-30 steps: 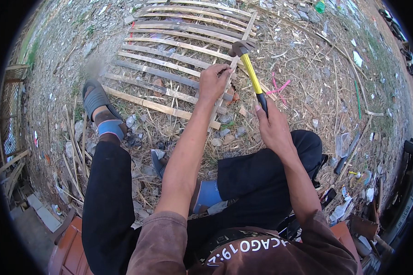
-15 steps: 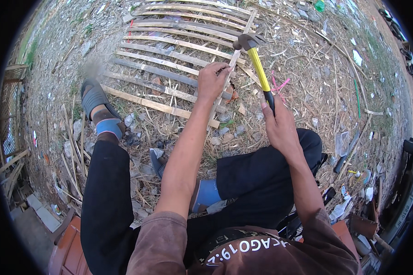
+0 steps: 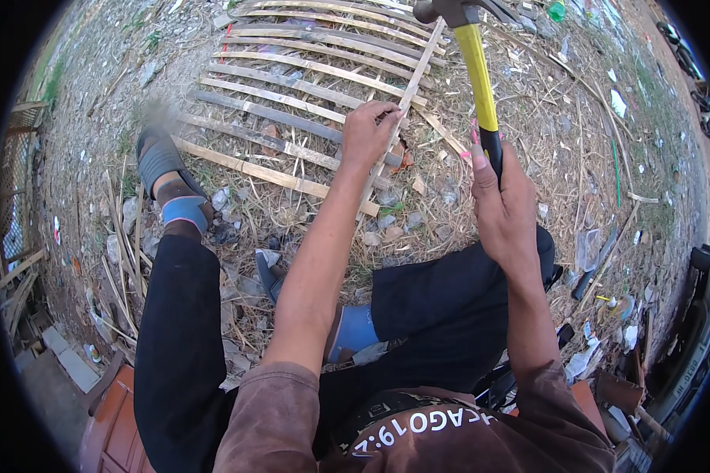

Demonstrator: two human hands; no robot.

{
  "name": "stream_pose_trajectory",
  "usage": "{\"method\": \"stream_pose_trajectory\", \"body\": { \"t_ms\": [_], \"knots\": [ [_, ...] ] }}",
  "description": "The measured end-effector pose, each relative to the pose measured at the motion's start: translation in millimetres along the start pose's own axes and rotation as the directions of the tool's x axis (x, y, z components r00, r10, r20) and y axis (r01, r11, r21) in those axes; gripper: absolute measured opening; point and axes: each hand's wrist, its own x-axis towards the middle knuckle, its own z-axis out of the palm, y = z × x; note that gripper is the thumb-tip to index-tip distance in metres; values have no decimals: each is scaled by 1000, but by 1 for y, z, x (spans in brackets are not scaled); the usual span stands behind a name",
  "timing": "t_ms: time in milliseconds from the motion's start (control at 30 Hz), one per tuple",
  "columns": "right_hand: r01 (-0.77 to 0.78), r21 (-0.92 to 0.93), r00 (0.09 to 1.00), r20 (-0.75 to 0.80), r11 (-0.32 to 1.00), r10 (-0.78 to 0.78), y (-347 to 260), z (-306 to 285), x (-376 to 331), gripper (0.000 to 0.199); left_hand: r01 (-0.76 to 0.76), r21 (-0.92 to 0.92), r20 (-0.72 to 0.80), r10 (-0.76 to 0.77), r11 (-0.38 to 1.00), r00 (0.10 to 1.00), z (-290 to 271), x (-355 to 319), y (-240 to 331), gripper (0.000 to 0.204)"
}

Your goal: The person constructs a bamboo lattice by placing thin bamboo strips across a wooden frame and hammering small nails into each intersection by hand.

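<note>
Several thin wooden slats (image 3: 292, 94) lie side by side on the ground, their right ends meeting a long crosspiece strip (image 3: 420, 71). My left hand (image 3: 367, 138) is closed at that crosspiece, its thumb and fingers pinching near a slat joint; whether a nail is between them is too small to see. My right hand (image 3: 505, 201) grips the black handle end of a claw hammer (image 3: 476, 79) with a yellow shaft. The hammer is raised, its dark head near the top edge of the view, apart from the wood.
My sandalled left foot (image 3: 162, 162) rests beside the slats' left ends. A black-handled blade tool (image 3: 596, 264) lies right of my knee near a clear plastic container (image 3: 587, 250). Stones, straw and scraps cover the ground. A vehicle (image 3: 694, 363) stands at the far right.
My right hand has lifted the hammer up and to the right, away from the crosspiece. My left hand stays at the strip, almost unmoved.
</note>
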Motion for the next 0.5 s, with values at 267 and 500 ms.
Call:
{"method": "stream_pose_trajectory", "body": {
  "t_ms": [267,500],
  "knots": [
    [-157,-169,977,116,973,178,69,32,-16,26,-162,43,-4,162,986,987,10,3,-5,17],
    [-163,-68,977,124,984,171,61,30,-12,31,-115,34,44,114,993,993,6,2,-1,15]
  ]
}}
